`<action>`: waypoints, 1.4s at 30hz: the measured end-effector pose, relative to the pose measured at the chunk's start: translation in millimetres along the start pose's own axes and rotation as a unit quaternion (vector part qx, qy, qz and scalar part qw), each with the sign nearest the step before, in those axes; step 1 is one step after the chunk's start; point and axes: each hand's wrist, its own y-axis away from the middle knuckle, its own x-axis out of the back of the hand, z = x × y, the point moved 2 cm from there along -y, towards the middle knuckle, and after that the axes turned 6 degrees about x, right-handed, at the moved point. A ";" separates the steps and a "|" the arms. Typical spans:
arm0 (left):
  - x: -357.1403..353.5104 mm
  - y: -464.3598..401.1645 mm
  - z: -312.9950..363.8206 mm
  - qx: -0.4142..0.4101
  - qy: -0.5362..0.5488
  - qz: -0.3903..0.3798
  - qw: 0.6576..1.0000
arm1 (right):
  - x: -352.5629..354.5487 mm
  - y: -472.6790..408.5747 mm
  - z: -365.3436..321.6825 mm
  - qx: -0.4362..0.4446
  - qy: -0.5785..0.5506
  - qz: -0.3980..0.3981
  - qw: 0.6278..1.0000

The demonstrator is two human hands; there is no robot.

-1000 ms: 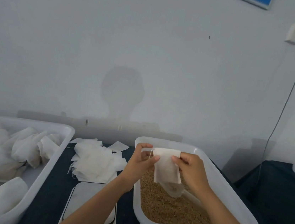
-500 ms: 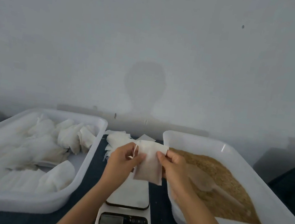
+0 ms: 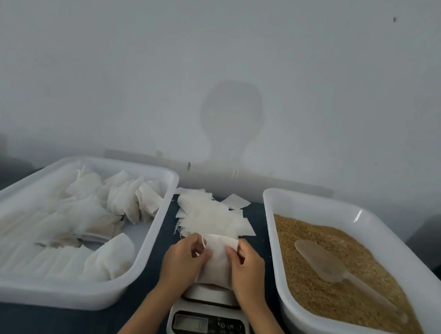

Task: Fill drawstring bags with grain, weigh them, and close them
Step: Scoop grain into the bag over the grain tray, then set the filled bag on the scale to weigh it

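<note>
My left hand (image 3: pixel 184 259) and right hand (image 3: pixel 247 270) pinching a white drawstring bag (image 3: pixel 216 260) by its sides (string loose at top), over the scale (image 3: pixel 208 323), mid tabletop (image 3: pixel 270 228), grain tray (image 3: pixel 354 266) right.

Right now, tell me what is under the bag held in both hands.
The scale's platform shows just below the drawstring bag, which the left hand and right hand pinch. Bag and hands cover most of the platform, so contact cannot be told.
</note>
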 end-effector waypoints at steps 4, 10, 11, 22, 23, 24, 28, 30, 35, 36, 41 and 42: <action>0.6 -3.0 -7.0 -0.032 -0.053 0.031 0.998 | -0.3 -4.5 5.7 0.005 -0.020 -0.040 0.999; 13.2 -11.8 -23.8 0.013 0.109 0.042 0.993 | 12.6 -3.2 16.6 -0.023 -0.110 -0.034 0.993; 14.9 -11.6 -26.5 0.029 0.135 0.042 0.989 | 14.5 -1.4 19.7 -0.032 -0.131 -0.026 0.991; 11.9 -7.6 -44.7 0.117 0.278 0.068 0.951 | 20.4 13.8 35.7 -0.079 -0.228 -0.004 0.970; 11.5 -7.7 -45.3 0.120 0.282 0.069 0.949 | 20.0 14.3 36.0 -0.081 -0.234 -0.005 0.969; 11.3 -8.0 -45.9 0.122 0.286 0.071 0.948 | 19.6 14.9 36.2 -0.083 -0.239 -0.004 0.968; 11.7 -8.4 -48.1 0.127 0.286 0.075 0.947 | 17.9 14.8 36.9 -0.086 -0.246 -0.004 0.966; 11.4 -8.5 -48.7 0.128 0.290 0.074 0.946 | 16.6 15.2 37.3 -0.082 -0.244 -0.011 0.966; 13.0 -7.7 -43.4 0.107 0.281 0.065 0.952 | 14.5 13.8 38.1 -0.073 -0.237 -0.018 0.969; 12.7 -6.4 -41.2 0.092 0.273 0.060 0.956 | 13.6 13.0 38.5 -0.072 -0.233 -0.022 0.970; 5.0 -4.3 -23.6 -0.004 0.128 -0.036 0.991 | 4.5 -5.2 35.0 -0.073 -0.170 -0.056 0.981; 1.7 -5.8 -20.0 -0.017 0.077 -0.059 0.995 | 2.0 -9.4 34.7 -0.075 -0.146 -0.067 0.984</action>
